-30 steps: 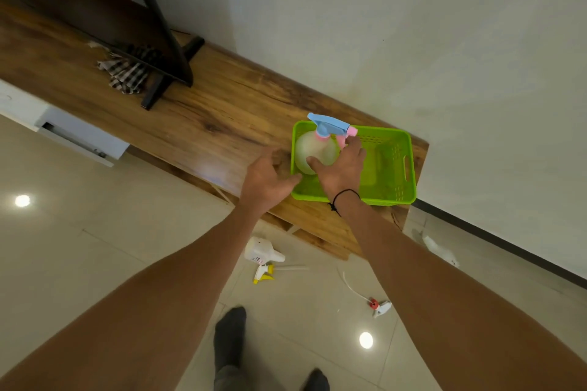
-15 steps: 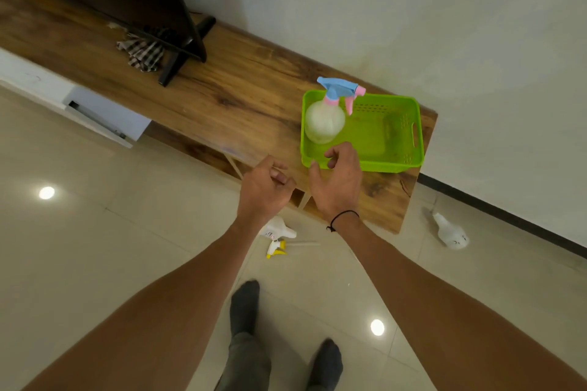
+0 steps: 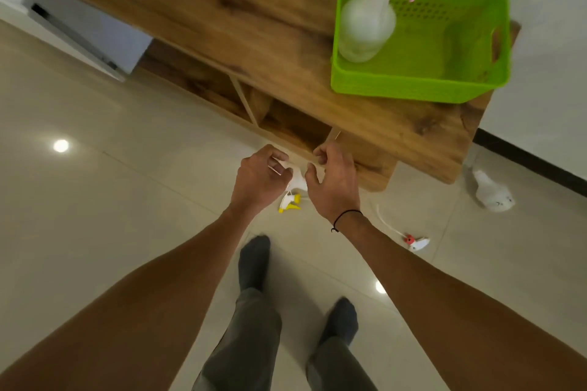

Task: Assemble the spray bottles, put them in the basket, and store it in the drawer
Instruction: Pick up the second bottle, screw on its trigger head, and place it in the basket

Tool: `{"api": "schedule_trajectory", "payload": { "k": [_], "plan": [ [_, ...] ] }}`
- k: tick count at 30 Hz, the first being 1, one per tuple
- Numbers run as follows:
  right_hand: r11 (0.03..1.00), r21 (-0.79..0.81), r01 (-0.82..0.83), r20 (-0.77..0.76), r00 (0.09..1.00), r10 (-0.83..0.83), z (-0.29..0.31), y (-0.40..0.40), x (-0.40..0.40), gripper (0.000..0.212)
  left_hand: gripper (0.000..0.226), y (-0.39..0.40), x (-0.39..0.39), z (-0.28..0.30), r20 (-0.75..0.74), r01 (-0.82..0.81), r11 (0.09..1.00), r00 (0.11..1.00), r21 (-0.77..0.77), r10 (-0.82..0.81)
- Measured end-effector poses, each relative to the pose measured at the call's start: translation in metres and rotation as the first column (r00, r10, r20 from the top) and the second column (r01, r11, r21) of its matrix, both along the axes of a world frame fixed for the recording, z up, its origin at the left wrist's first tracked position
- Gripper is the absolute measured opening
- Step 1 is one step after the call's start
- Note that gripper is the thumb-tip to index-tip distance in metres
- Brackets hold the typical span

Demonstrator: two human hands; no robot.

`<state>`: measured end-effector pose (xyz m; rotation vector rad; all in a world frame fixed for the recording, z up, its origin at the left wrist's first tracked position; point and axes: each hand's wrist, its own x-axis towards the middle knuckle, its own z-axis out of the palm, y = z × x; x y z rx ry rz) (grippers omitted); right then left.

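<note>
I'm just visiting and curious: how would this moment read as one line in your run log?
stage: one assembled spray bottle standing in green basket | left hand and right hand: empty, over floor parts | yellow trigger head on floor

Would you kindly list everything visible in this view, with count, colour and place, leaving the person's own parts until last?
Basket: one, lime green, on the cabinet top at its right end.
Assembled spray bottle: one, translucent white with blue-pink trigger head, upright in the basket's left end.
Cabinet: one, wood-grain, along the wall.
Drawer: one, white, at left, below the cabinet top.
Yellow trigger head: one, yellow and white, on the floor, beside a white bottle partly hidden by the hands.
Red trigger head: one, red-white with tube, floor at right.
White bottle: one, lying on the floor by the cabinet's end.
Left hand, right hand: fingers loosely curled, holding nothing.
Feet: two, dark socks.
</note>
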<state>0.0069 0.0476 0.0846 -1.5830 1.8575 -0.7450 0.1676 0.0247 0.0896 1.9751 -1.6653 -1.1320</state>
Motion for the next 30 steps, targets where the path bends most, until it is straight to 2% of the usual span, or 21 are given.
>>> {"api": "schedule_trajectory", "payload": {
  "k": [7,11,14,17,19,22,26,30],
  "plan": [
    [0.994,0.107,-0.025,-0.01,1.0,0.026,-0.093,0.003,0.02,0.028,0.027,-0.018,0.02,-0.088,0.048,0.142,0.99,0.989,-0.002,-0.142],
    [0.986,0.151,-0.068,-0.037,0.997,0.074,-0.147,0.003,0.031,0.028,0.039,-0.025,0.028,-0.141,0.106,0.279,0.96,0.955,-0.004,-0.277],
    [0.971,0.211,-0.11,-0.081,0.988,0.129,-0.192,0.009,0.034,0.033,0.063,-0.027,0.031,-0.179,0.265,0.508,0.859,0.822,0.062,-0.505],
    [0.936,0.312,-0.162,-0.111,0.972,0.205,-0.235,0.014,0.038,0.047,0.082,-0.033,0.029,-0.211,0.369,0.65,0.744,0.66,0.156,-0.654],
    [0.9,0.382,-0.208,-0.163,0.944,0.287,-0.259,0.017,0.04,0.051,0.087,-0.038,0.023,-0.226,0.413,0.707,0.677,0.565,0.204,-0.714],
    [0.826,0.481,-0.293,-0.255,0.855,0.451,-0.289,0.021,0.042,0.065,0.086,-0.045,0.009,-0.242,0.47,0.763,0.593,0.437,0.258,-0.767],
    [0.777,0.531,-0.339,-0.346,0.75,0.564,-0.313,0.024,0.046,0.094,0.093,-0.064,-0.005,-0.249,0.522,0.761,0.579,0.38,0.293,-0.764],
    [0.757,0.541,-0.368,-0.441,0.642,0.627,-0.326,0.026,0.049,0.1,0.095,-0.073,-0.018,-0.26,0.6,0.715,0.602,0.32,0.355,-0.733]
  ]
}}
